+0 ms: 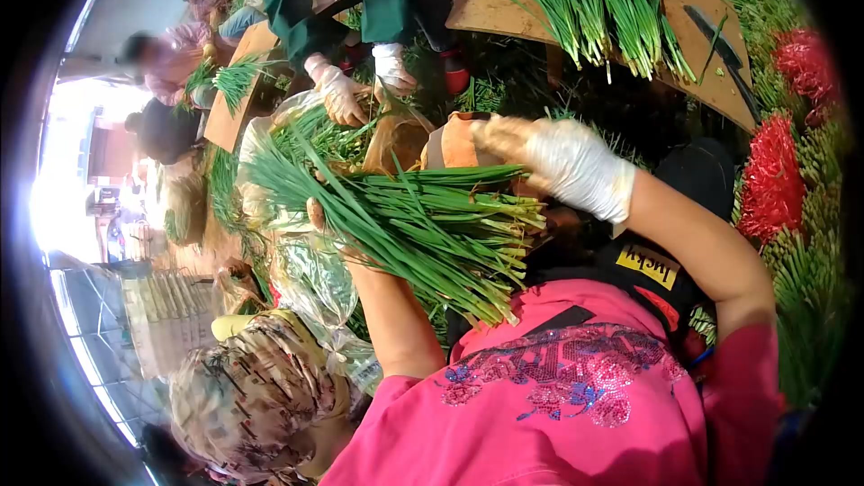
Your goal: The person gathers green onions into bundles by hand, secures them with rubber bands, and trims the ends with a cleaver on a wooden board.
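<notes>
A thick bunch of long green stalks [432, 220] lies across my lap area, its pale ends to the right and its leafy tips to the left. Beneath it, my left hand [316, 213] is mostly hidden, with fingertips curled up around the leaves. My right hand [580, 166], in a whitish glove, is just above the pale ends, fingers stretched to the left and slightly blurred; nothing shows in it. Behind the bunch is an orange and grey object [459, 142], partly covered.
Across from me, a person's gloved hands [342, 97] are over a plastic bag of greens. A wooden board [499, 0] bears more stalks and a dark knife [713, 36]. Red string bundles [771, 182] lie at right. A person in a patterned head covering [256, 391] is at lower left.
</notes>
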{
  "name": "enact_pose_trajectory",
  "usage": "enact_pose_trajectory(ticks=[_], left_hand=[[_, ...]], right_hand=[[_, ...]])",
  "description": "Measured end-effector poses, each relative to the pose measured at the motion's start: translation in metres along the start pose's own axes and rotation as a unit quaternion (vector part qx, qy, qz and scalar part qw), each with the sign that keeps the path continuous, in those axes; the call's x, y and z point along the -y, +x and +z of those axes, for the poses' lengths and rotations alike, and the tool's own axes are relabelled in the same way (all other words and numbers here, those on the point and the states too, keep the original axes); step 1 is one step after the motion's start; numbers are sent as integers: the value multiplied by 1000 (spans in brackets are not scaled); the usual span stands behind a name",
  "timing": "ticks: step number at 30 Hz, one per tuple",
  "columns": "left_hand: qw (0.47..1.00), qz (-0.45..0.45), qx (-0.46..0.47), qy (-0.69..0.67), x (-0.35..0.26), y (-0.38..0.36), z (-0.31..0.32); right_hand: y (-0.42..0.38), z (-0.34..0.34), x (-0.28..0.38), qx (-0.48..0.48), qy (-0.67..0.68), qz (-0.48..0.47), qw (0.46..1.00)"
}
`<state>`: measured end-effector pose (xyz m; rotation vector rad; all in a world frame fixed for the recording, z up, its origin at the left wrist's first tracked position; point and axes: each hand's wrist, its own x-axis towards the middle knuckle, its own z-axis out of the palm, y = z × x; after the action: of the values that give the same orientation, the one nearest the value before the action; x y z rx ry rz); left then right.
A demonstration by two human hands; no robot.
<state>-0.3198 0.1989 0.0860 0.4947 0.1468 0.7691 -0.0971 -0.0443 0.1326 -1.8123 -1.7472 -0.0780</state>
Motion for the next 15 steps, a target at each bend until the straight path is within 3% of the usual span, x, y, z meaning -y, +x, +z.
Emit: enact_pose_trajectory(ticks=[2, 3, 4, 5, 7, 9, 11, 12, 13, 14, 15], left_hand=[[998, -20, 17, -51, 11, -1, 40], [1000, -2, 23, -5, 6, 10, 10], [998, -14, 54, 12, 9, 9, 22], [996, -24, 83, 29, 11, 6, 34], [997, -10, 72, -3, 17, 0, 52], [988, -12, 131, -80, 6, 15, 2], [980, -22, 164, -107, -1, 21, -22], [979, -27, 169, -109, -2, 21, -26], [978, -32, 176, -109, -1, 21, -26], [977, -38, 181, -111, -1, 20, -26], [974, -45, 190, -115, 2, 20, -26]], right_hand=[[14, 13, 22, 95, 19, -37, 995], [18, 22, 25, 161, 33, -41, 986], [23, 31, 24, 83, 100, -35, 991], [26, 35, 21, -98, 283, -71, 951], [36, -1, 43, -224, 521, 121, 815], [18, -56, 22, -306, 551, 169, 757], [-19, -102, -13, -327, 710, 50, 621], [-45, -103, -34, -232, 544, 175, 787], [-46, -106, -30, -120, 335, 286, 890], [-52, -94, -11, -77, 343, 265, 898], [-50, -79, 8, -78, 167, 286, 940]])
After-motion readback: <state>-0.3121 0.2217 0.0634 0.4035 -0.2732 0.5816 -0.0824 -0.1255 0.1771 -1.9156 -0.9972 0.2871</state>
